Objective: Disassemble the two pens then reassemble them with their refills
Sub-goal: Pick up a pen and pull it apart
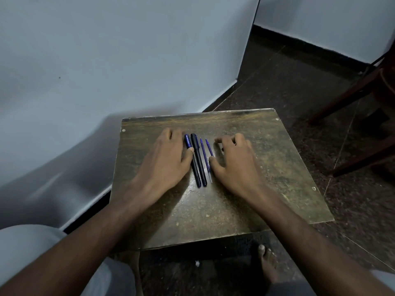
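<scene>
Two pens and two thin blue refills lie side by side in the middle of a small worn wooden table (277,167). The blue pen (190,154) is leftmost, the black pen (199,159) next to it, then one refill (204,154) and a second refill (209,148). My left hand (166,159) rests flat on the table just left of the blue pen, thumb touching it. My right hand (235,161) rests on the table just right of the refills, fingers spread, thumb tip by the second refill. Neither hand holds anything.
A pale wall runs along the left and back. Dark speckled floor surrounds the table. Dark wooden chair legs (352,92) stand at the right. My bare foot (268,268) is on the floor below the table's near edge, and my grey-clad knee (25,253) is at lower left.
</scene>
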Motion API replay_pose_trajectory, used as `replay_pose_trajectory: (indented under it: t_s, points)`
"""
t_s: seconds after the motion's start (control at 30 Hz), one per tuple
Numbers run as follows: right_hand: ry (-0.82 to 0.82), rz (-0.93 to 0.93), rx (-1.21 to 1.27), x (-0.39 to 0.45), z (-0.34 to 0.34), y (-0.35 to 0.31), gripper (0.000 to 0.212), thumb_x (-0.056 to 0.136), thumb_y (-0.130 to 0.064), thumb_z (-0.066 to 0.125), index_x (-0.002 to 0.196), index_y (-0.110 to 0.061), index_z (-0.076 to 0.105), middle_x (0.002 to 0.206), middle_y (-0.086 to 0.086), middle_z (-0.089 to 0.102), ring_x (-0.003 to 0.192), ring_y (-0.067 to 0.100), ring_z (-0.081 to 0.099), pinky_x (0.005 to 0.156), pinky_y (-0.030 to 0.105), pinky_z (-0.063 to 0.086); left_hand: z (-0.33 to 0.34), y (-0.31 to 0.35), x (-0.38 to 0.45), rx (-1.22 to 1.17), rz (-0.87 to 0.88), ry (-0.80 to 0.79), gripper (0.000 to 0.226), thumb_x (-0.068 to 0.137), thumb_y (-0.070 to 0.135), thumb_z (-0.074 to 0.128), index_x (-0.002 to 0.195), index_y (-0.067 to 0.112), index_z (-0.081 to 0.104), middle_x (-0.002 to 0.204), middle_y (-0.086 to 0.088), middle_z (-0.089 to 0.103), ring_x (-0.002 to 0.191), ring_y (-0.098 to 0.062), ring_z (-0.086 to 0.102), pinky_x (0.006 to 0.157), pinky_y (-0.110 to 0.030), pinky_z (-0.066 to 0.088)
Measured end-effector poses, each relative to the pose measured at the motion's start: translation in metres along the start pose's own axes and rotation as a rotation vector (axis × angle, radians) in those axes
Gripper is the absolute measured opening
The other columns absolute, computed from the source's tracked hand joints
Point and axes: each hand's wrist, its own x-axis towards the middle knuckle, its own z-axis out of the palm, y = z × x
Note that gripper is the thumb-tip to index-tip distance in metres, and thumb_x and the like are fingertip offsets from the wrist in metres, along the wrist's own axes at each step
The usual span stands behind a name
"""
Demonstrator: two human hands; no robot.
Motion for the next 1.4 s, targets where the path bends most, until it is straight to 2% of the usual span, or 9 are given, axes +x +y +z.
replay_pose_trajectory:
  t_s: [0.2,0.4,0.6,0.77,0.93,1.03,1.17,1.33,1.4]
  points:
    - [0.005,-0.021,-0.035,0.0,0.001,-0.001,0.061,0.099,-0.055,0.065,0.149,-0.022,0.053,0.137,0.005,0.053,0.126,0.023,0.052,0.102,0.038,0.049,-0.002,-0.008,0.009,0.008,0.016,-0.015,0.059,0.108,0.045,0.057,0.162,0.025,0.041,0.146,-0.007,0.054,0.125,-0.021,0.063,0.102,-0.037,0.053]
    - [-0.014,-0.021,0.022,0.004,0.0,0.001,0.061,0.098,-0.045,0.072,0.148,-0.016,0.055,0.136,0.006,0.057,0.122,0.024,0.059,0.105,0.045,0.055,0.0,-0.015,0.011,-0.008,-0.006,0.017,0.046,0.103,0.045,0.066,0.143,0.021,0.061,0.13,-0.002,0.058,0.1,-0.014,0.068,0.091,-0.033,0.059]
    - [0.015,-0.005,0.043,0.007,0.001,-0.001,0.055,0.101,-0.043,0.068,0.146,-0.014,0.056,0.133,0.007,0.06,0.118,0.024,0.062,0.101,0.043,0.056,0.001,-0.016,0.013,-0.019,-0.059,0.116,0.024,0.096,0.04,0.076,0.107,0.024,0.065,0.104,0.004,0.066,0.077,-0.006,0.062,0.064,-0.019,0.042]
    - [0.135,-0.042,0.158,0.006,0.006,-0.006,0.038,0.101,-0.036,0.068,0.133,-0.016,0.064,0.114,0.0,0.061,0.1,0.02,0.064,0.087,0.044,0.061,-0.008,-0.014,0.013,-0.119,-0.159,0.065,0.021,0.089,0.027,0.083,0.107,0.022,0.072,0.092,0.01,0.072,0.074,0.004,0.064,0.061,-0.005,0.039]
    - [0.176,-0.181,0.198,-0.003,0.004,-0.017,0.016,0.1,-0.028,0.07,0.111,-0.017,0.074,0.095,-0.008,0.06,0.083,0.006,0.054,0.07,0.01,0.041,-0.022,-0.018,0.014,-0.178,-0.241,-0.052,0.012,0.085,0.034,0.085,0.092,0.028,0.078,0.076,0.016,0.071,0.068,0.008,0.063,0.055,-0.003,0.04]
    - [0.133,-0.215,0.222,-0.008,0.009,-0.024,0.011,0.099,-0.03,0.072,0.097,-0.019,0.076,0.088,-0.008,0.06,0.074,-0.001,0.051,0.066,0.006,0.036,-0.027,-0.018,0.012,-0.208,-0.249,-0.081,0.007,0.084,0.034,0.084,0.082,0.028,0.08,0.069,0.012,0.075,0.055,0.003,0.068,0.049,-0.002,0.045]
    - [0.133,-0.204,0.293,-0.012,0.01,-0.03,0.02,0.098,-0.04,0.074,0.09,-0.021,0.077,0.077,-0.011,0.062,0.066,-0.004,0.052,0.065,0.006,0.037,-0.035,-0.019,0.014,-0.638,-0.34,-0.122,0.007,0.088,0.019,0.082,0.081,0.02,0.084,0.075,0.006,0.081,0.07,-0.008,0.079,0.074,-0.026,0.067]
    - [0.052,-0.068,0.529,-0.016,0.006,-0.037,0.027,0.101,-0.043,0.071,0.09,-0.019,0.078,0.071,-0.006,0.072,0.067,0.007,0.069,0.06,0.012,0.044,-0.034,-0.005,0.016,-1.111,-0.315,-0.1,0.017,0.097,-0.001,0.072,0.087,0.011,0.079,0.067,0.006,0.071,0.06,-0.002,0.064,0.063,-0.014,0.058]
    - [-0.008,0.012,0.644,-0.015,0.005,-0.036,0.023,0.104,-0.037,0.068,0.096,-0.018,0.077,0.076,0.0,0.077,0.071,0.014,0.075,0.064,0.026,0.057,-0.032,0.001,0.016,-1.169,-0.311,-0.075,0.021,0.096,-0.004,0.07,0.087,0.012,0.08,0.07,0.004,0.07,0.065,-0.004,0.064,0.065,-0.015,0.058]
